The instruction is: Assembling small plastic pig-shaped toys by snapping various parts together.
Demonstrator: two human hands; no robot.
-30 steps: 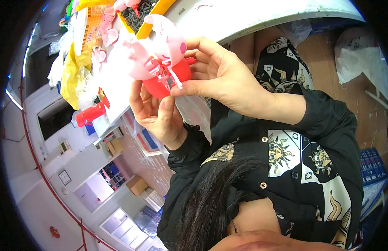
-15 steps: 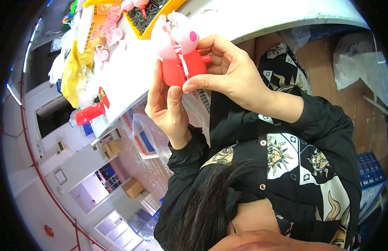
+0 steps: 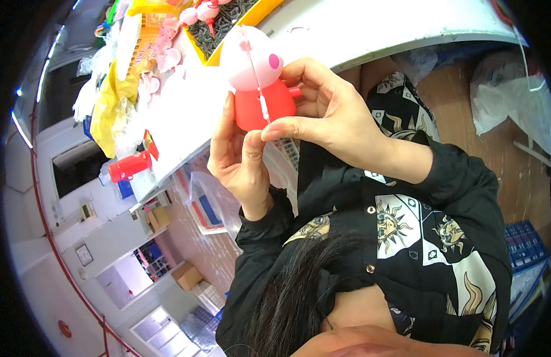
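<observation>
Both hands hold a plastic toy figure (image 3: 251,62) with a pale pink head and a red body, upright over the table's near edge. It consists of two shells that meet along a seam down the middle. The head halves touch or nearly touch, while a narrow gap with white parts inside shows along the body. My left hand (image 3: 242,160) grips the left shell, its thumb low by the seam. On the right shell, my right hand (image 3: 335,113) is closed with the thumb at the bottom of the body. A magenta disc and a short red peg stick out from that side.
A yellow tray (image 3: 212,59) of small dark pieces, with pink parts on top, stands on the white table (image 3: 192,113). Along the left lie pink parts (image 3: 168,58), a yellow bag (image 3: 109,113) and a red cylindrical object (image 3: 129,167). A clear plastic bag (image 3: 210,190) hangs below the edge.
The two shells have come together: the wide gap through the head is now a thin line, and the body gap is narrower. Both hands keep their hold.
</observation>
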